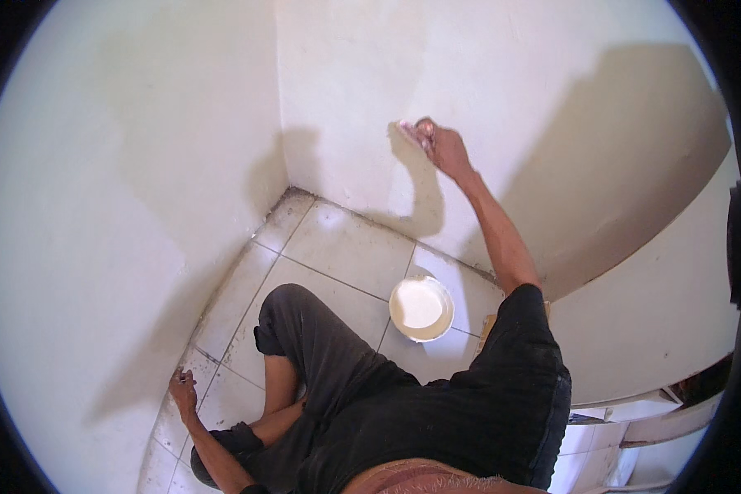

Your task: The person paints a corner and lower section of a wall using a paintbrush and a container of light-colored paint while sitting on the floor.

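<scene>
My right hand (446, 151) is raised to the white wall (354, 90) just right of the corner. Its fingers are closed round a small pale brush (408, 131), which looks like a paintbrush, its head at the wall surface. Below it on the floor stands a round white bucket (445, 323) with creamy white paint (421, 303) inside. Down at the left, my left hand (184, 391) hangs near the foot of the left wall, fingers loosely bent and apart, holding nothing that I can see.
I sit cross-legged on a white tiled floor (337, 247) with dark grout and dirt along the wall edges. The left wall (99, 206) meets the facing wall in a corner. A brownish object (487, 328) shows partly behind my right arm. White ledges (634, 407) lie at lower right.
</scene>
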Motion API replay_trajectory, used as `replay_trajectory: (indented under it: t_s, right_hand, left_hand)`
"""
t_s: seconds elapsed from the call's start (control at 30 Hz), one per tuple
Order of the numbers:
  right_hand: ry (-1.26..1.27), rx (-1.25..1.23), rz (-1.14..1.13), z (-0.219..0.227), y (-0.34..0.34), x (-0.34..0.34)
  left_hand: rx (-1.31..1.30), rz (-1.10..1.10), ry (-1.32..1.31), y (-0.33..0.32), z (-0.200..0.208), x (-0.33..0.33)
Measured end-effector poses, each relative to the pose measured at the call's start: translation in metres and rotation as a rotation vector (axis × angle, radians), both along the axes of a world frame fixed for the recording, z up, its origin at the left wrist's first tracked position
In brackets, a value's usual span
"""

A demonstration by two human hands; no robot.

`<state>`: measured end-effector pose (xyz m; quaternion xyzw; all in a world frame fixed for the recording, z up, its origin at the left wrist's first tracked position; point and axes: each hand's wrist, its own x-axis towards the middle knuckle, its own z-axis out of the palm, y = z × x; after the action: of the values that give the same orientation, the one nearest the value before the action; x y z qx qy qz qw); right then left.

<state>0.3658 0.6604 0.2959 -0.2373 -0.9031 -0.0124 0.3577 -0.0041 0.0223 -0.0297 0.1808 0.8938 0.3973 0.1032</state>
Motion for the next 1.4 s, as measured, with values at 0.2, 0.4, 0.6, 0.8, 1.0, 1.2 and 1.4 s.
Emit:
replay_trajectory:
  t_s: [0.2, 0.4, 0.6, 0.8, 1.0, 1.2, 1.4]
  right_hand:
    - [0.070, 0.553, -0.089, 0.148, -0.004, -0.025]
    - [-0.001, 0.806, -0.219, 0.146, -0.004, -0.035]
    - [-0.263, 0.536, -0.134, -0.074, -0.002, -0.007]
    - [-0.333, -0.011, -0.170, -0.143, -0.025, -0.019]
    - [-0.047, 0.193, -0.279, 0.008, -0.003, -0.025]
    - [0.281, 0.812, -0.164, 0.108, -0.008, -0.023]
    - [-0.175, 0.563, -0.283, -0.083, -0.006, -0.012]
  left_hand:
    - [0.003, -0.026, -0.004, 0.004, 0.020, 0.002]
    - [0.071, -0.014, 0.014, 0.008, 0.013, -0.001]
    - [0.065, -0.027, 0.028, 0.017, 0.021, 0.005]
    - [0.096, -0.028, 0.046, 0.012, 0.025, 0.006]
    - [0.035, -0.029, 0.081, 0.001, 0.024, -0.001]
    - [0.040, -0.024, -0.008, 0.015, 0.026, 0.004]
    - [-0.020, -0.043, 0.004, 0.015, 0.020, 0.003]
